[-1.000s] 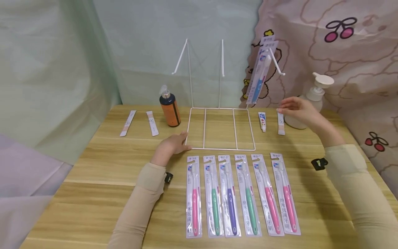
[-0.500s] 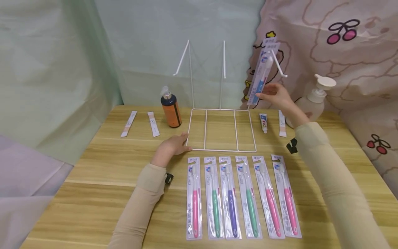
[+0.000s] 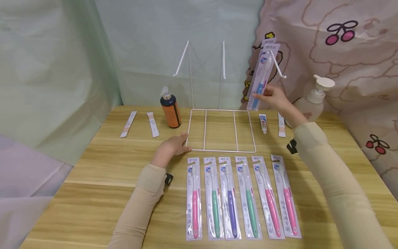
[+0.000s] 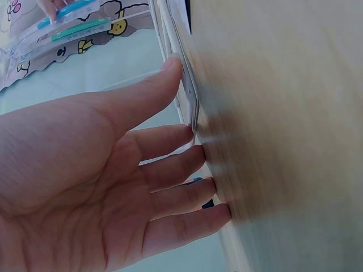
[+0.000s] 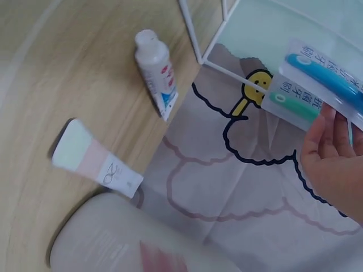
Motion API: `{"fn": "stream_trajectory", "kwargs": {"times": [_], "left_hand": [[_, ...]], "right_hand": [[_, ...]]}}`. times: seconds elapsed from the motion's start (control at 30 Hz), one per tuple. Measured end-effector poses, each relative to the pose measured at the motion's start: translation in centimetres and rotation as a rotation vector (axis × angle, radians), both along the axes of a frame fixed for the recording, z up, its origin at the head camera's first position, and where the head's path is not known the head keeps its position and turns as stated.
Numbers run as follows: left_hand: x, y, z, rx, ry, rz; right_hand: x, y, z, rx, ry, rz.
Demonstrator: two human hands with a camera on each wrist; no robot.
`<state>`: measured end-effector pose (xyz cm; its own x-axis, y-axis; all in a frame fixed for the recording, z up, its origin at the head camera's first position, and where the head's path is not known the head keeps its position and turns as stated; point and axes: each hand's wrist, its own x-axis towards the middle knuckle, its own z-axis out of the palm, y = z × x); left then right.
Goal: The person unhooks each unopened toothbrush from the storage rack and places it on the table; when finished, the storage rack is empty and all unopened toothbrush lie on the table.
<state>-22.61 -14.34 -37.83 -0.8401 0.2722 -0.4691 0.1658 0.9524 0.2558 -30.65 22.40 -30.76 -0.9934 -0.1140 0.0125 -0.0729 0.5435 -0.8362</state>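
Two packaged toothbrushes hang on the right hook of a white wire display rack. My right hand pinches the lower end of the front packaged toothbrush, which has a blue handle; the hand also shows in the right wrist view. Behind it hangs a pack with a green-handled toothbrush. My left hand rests at the rack's front left corner. In the left wrist view its fingers are extended, fingertips down at the tabletop and thumb against the wire. The rack's left and middle hooks hold nothing.
Several packaged toothbrushes lie in a row before the rack. An orange pump bottle and two sachets stand or lie leftward. To the right are a small toothpaste tube, another sachet and a white pump bottle.
My right hand has moved left from above the right sachet to the hanging packs and taken hold of the front one. Its lower end has swung slightly forward. The left hand stays put.
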Motion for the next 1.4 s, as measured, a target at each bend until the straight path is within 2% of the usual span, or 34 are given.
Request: {"fn": "stream_trajectory", "kwargs": {"times": [0.17, 0.3, 0.47, 0.83, 1.13, 1.4], "left_hand": [[0.1, -0.1, 0.0, -0.006, -0.004, -0.001], [0.1, -0.1, 0.1, -0.004, -0.002, -0.002], [0.1, -0.1, 0.1, 0.004, -0.001, -0.001], [0.2, 0.0, 0.4, 0.020, -0.004, 0.003], [0.3, 0.0, 0.4, 0.018, 0.003, -0.001], [0.2, 0.0, 0.4, 0.011, -0.007, -0.001]], "right_hand": [[1.5, 0.5, 0.1, 0.042, 0.007, 0.065], [2.9, 0.8, 0.2, 0.097, 0.009, 0.080], [4.7, 1.1, 0.3, 0.116, -0.002, 0.114], [8.1, 0.9, -0.2, 0.190, 0.045, 0.127], [11.6, 1.1, -0.5, 0.148, 0.099, 0.186], [14.3, 1.1, 0.1, 0.039, 0.054, 0.258]]}}
